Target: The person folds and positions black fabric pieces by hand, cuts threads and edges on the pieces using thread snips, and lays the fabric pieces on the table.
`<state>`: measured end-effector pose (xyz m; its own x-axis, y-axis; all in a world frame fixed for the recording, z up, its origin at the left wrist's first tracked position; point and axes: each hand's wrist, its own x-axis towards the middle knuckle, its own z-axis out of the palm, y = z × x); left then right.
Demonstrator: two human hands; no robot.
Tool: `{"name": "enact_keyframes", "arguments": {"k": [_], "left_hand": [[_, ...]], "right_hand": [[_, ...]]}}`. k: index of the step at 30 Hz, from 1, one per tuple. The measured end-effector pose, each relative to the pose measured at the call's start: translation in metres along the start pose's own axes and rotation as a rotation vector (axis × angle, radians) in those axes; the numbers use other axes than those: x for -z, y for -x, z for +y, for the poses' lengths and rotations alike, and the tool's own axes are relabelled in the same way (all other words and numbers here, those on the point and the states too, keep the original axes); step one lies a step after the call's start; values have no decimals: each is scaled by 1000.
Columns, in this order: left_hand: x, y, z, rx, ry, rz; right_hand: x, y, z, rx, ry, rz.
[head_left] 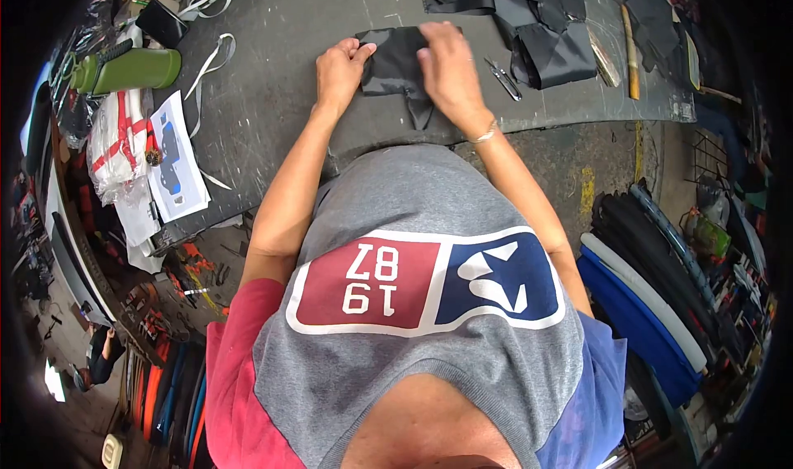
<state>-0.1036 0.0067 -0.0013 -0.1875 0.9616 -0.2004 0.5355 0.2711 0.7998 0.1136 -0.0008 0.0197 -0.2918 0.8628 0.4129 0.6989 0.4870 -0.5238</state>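
So both hands are on one black fabric piece [395,63] lying flat on the grey worktable [281,73], close to its near edge, right in front of the person. The left hand [340,73] sits at the piece's left edge, fingers curled and thumb pinching the cloth at that edge. The right hand [446,66] is laid on the right side of the piece, fingers pressed down on it; can't tell if it's actually pinching or just holding it flat. The piece runs mostly left to right between the two hands, with a narrow tail hanging toward the near edge, just below the right hand. So the cloth sits between the hands, each one at its own end, neither really closer than the other. Off to the right, just beside the right hand but not touching, lies a small pair of snips [503,79], and beyond that a pile of more black pieces [537,23] at the far right. A green bottle [128,69] lies on its side well apart at the far left.
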Motion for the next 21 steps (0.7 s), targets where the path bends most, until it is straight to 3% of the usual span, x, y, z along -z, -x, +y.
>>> {"name": "enact_keyframes", "arguments": {"k": [2,5,9,12,21], "left_hand": [[-2,1,1,-103,-126,90],[3,16,24,-363,-431,252],[-20,18,17,-624,-493,50],[-35,24,0,-589,-663,40],[-32,21,-8,-572,-714,23]], "right_hand": [[-16,13,-7,22,184,-155],[-36,26,6,-3,264,-201],[-39,27,7,1,297,-225],[-38,26,10,7,303,-212],[-38,27,9,-6,307,-219]]}}
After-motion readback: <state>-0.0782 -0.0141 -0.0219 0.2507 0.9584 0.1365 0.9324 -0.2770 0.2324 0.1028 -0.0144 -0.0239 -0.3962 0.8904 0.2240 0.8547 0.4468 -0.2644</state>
